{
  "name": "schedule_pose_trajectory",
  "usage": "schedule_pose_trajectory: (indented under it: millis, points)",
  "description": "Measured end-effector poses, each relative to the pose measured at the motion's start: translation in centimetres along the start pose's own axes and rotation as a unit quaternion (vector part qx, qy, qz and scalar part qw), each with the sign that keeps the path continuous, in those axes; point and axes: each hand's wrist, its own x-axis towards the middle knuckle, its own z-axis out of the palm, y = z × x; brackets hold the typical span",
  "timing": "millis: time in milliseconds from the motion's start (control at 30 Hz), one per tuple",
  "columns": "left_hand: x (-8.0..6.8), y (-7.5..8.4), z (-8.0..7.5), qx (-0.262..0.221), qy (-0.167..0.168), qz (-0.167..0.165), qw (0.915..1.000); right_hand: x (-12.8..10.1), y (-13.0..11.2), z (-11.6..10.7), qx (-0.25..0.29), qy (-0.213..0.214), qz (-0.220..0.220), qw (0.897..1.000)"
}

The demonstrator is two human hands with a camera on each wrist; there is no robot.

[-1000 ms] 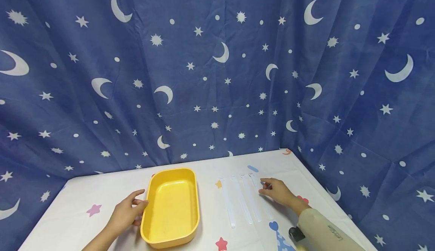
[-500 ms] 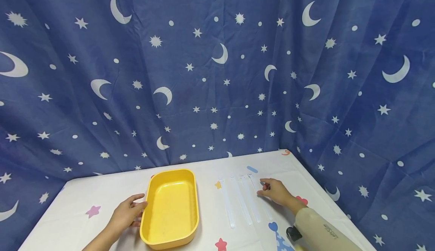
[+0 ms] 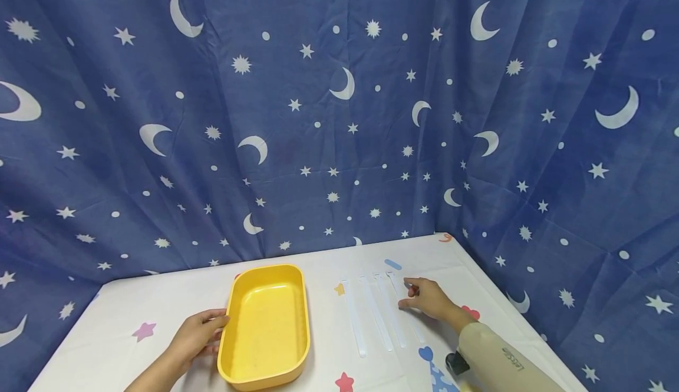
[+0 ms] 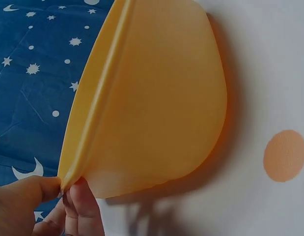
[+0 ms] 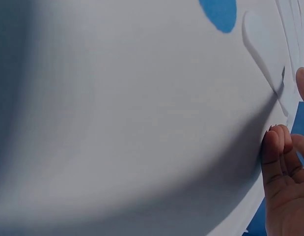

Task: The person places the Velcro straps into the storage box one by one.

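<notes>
A yellow rectangular plastic tray [image 3: 267, 327] stands on the table. My left hand [image 3: 193, 339] pinches its left rim between thumb and fingers, as the left wrist view shows on the tray's outer wall [image 4: 156, 98]. Right of the tray, several long, thin, whitish plastic strips [image 3: 354, 318] lie side by side. My right hand [image 3: 428, 299] hovers at the upper part of the rightmost strip [image 3: 418, 328], thumb and fingers apart. In the right wrist view, a rounded strip end [image 5: 264, 42] shows, and the fingertips [image 5: 272, 140] are near the strip with a gap to the thumb.
The white tablecloth [image 3: 323, 362] carries printed stars, hearts and other shapes. Blue curtains [image 3: 318, 144] with moons and stars rise behind and to the right. A small black object [image 3: 457, 362] shows beside the right sleeve [image 3: 501, 353].
The left hand's index finger has come down toward the tray's rim. My right thumb has shifted slightly left, across the rightmost strip. Tray and strips stay in place.
</notes>
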Motion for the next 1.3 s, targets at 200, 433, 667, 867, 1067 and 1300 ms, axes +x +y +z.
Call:
schedule_pose_trajectory:
  millis: [200,433,667,867,1067,1300]
  points:
    - [-0.1,0.0,-0.1,-0.013,-0.004,-0.011,0.9998,0.1,-0.1,0.1,0.013,0.016,0.013,1.0]
    - [-0.3,0.1,-0.1,-0.023,-0.008,-0.017,0.9996,0.3,-0.4,0.2,0.025,0.029,0.038,0.999]
    - [-0.4,0.3,-0.1,-0.032,-0.011,-0.021,0.9992,0.2,-1.0,0.1,0.029,0.033,0.047,0.998]
    - [-0.5,0.3,0.0,-0.043,-0.011,-0.02,0.9988,0.3,-1.1,0.2,0.019,0.036,0.038,0.998]
    - [-0.6,0.2,-0.1,-0.053,-0.012,-0.017,0.9984,0.4,-1.2,0.3,-0.012,0.039,0.041,0.998]
    - [-0.5,0.0,-0.2,-0.054,-0.013,-0.02,0.9982,0.3,-1.8,0.5,-0.013,0.062,0.05,0.997]
